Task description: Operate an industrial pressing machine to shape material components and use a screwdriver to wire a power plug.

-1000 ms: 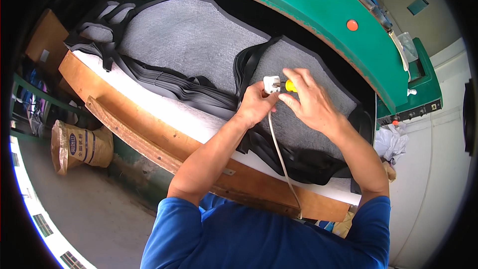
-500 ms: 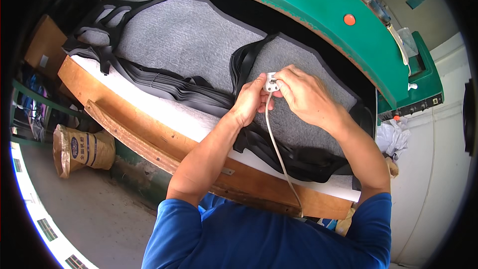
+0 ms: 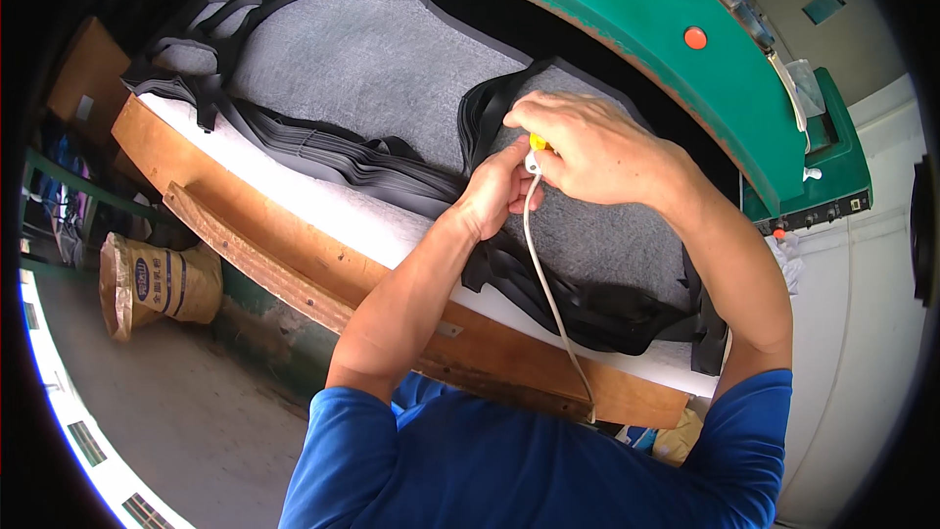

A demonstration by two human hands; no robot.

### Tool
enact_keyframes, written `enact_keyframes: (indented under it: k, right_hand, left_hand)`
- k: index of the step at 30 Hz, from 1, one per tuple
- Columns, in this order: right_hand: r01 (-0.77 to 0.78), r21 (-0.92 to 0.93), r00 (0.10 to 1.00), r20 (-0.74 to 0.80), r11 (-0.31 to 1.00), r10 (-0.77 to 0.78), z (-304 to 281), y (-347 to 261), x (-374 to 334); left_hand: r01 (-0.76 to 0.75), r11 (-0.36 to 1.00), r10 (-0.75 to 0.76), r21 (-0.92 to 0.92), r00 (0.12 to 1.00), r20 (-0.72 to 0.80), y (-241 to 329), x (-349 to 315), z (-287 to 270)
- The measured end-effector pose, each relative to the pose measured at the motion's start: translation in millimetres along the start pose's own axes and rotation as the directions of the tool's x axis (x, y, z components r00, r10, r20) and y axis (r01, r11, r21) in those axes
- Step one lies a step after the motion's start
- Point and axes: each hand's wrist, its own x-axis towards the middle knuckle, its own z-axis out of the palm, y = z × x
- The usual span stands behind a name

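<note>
Over the grey felt-like sheets (image 3: 343,69), my left hand (image 3: 490,194) pinches a small white corded fitting (image 3: 532,164). My right hand (image 3: 599,149) is closed over its upper end from the other side. Between my fingers shows a bright yellow part (image 3: 538,141); whether it belongs to the fitting I cannot tell. Most of the fitting is hidden by my hands. From its lower end a pale cable (image 3: 541,269) runs down past the wooden front board to near my body. Below my hands lie black cut-out strips (image 3: 578,309) along the stack's near edge.
A green machine beam (image 3: 587,0) with an orange-red button (image 3: 695,37) arches over the far side. The wooden board (image 3: 294,245) borders the near edge, with white padding (image 3: 362,225) behind it. A brown paper sack (image 3: 166,284) lies at lower left, beside the machine.
My right hand has shifted over the white fitting and now covers more of it. A yellow part has come into view between my fingers. My left hand keeps its hold.
</note>
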Motion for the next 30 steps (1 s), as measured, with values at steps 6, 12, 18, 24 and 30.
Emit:
enact_keyframes:
  k: [6, 12, 18, 24, 30]
  right_hand:
    - [-0.027, -0.034, 0.986, 0.163, 0.999, 0.032, -3, 0, 7]
    - [-0.046, -0.162, 0.991, 0.114, 0.986, 0.065, -7, -14, 13]
    - [0.017, -0.052, 0.997, 0.081, 0.998, -0.013, -2, -1, 2]
    - [-0.179, -0.038, 0.981, 0.074, 0.983, 0.181, 3, -8, 1]
    - [-0.112, -0.041, 0.991, -0.073, 0.993, 0.109, 9, 7, -14]
  left_hand:
    - [-0.039, 0.999, 0.039, -0.007, 0.998, 0.051, -2, 0, -2]
    - [-0.044, 0.999, 0.044, -0.001, 0.998, 0.033, 2, -5, 1]
    - [-0.038, 0.999, 0.038, 0.006, 0.999, 0.014, -2, 0, 1]
    - [-0.054, 0.998, 0.054, 0.012, 0.998, -0.009, 0, -4, 2]
    - [-0.012, 0.996, 0.016, 0.087, 0.999, -0.052, 0, 0, 3]
